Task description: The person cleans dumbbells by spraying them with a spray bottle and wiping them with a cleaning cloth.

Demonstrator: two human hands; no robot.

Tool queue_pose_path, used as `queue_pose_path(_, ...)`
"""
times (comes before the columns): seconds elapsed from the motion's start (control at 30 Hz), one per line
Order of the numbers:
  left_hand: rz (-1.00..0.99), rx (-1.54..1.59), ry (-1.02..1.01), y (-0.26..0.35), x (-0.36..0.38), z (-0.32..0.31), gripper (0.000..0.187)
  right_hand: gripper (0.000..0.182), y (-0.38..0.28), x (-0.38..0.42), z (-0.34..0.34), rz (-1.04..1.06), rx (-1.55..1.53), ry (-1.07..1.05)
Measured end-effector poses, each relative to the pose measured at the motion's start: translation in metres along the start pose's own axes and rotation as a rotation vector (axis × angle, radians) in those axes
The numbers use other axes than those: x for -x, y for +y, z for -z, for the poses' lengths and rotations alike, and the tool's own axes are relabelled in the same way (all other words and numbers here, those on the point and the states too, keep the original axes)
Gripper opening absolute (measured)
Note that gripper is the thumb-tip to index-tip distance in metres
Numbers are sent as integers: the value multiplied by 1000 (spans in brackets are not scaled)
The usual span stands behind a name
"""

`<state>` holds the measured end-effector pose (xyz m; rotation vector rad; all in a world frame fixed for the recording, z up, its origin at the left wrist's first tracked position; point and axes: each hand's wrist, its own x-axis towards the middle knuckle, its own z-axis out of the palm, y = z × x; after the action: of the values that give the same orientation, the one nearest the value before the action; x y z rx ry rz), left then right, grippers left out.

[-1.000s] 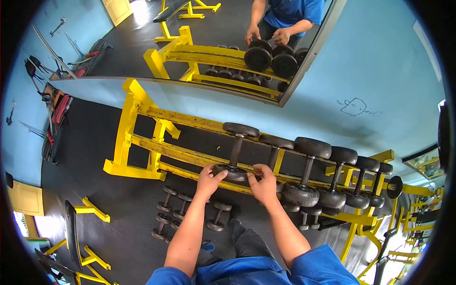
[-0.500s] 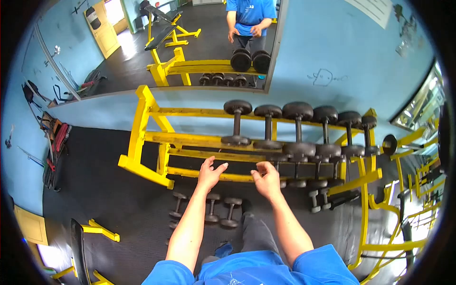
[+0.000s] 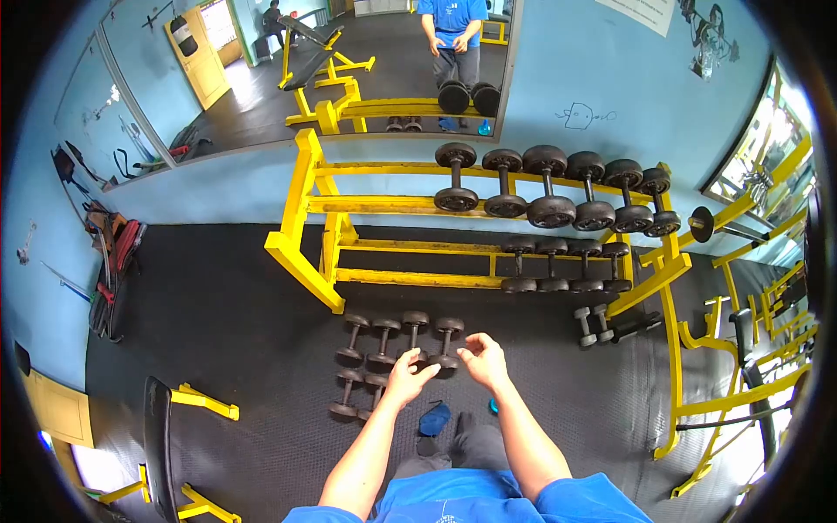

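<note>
Small dumbbells [image 3: 397,340]: six, black (iron, round-headed), lying in two rows on dark floor matting, lower centre of frame.

Floor dumbbells [image 3: 401,340] close under both hands, yellow rack [image 3: 384,209] beyond, bare black mat [image 3: 218,322] leftward.

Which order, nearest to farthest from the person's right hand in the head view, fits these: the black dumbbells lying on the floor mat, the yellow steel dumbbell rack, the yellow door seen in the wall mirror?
1. Black dumbbells on the floor mat: just beyond the right hand, slightly left.
2. Yellow steel dumbbell rack: farther ahead, against the blue wall.
3. Yellow door in the wall mirror: farthest, upper left.
</note>
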<state>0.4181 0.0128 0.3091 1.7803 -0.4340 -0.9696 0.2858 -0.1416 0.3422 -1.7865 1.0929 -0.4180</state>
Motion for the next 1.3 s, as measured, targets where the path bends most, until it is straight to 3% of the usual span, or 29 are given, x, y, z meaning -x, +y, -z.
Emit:
queue_pose_path(0.33,108,-100,-46,-62,45,-54,84,35,128,98,25,-285,105,-55)
queue_pose_path(0.53,201,-206,-122,-132,62,-122,86,39,214,148,28,-474,151,-208)
queue_pose_path(0.73,250,-397,-105,-243,69,-163,87,44,342,161,9,-543,269,-285)
queue_pose_path(0.87,271,-454,-144,-333,39,-174,89,42,429,144,-12,-525,302,-238)
queue_pose_path(1.07,145,-631,-113,-504,-41,-174,93,41,572,94,-59,-381,305,-113)
queue_pose_path(1.2,195,-748,-201,-573,-98,-169,96,44,626,66,-81,-251,537,-70)
queue_pose_path(1.3,222,-882,-287,-607,-127,-174,98,58,648,56,-97,-291,694,116)
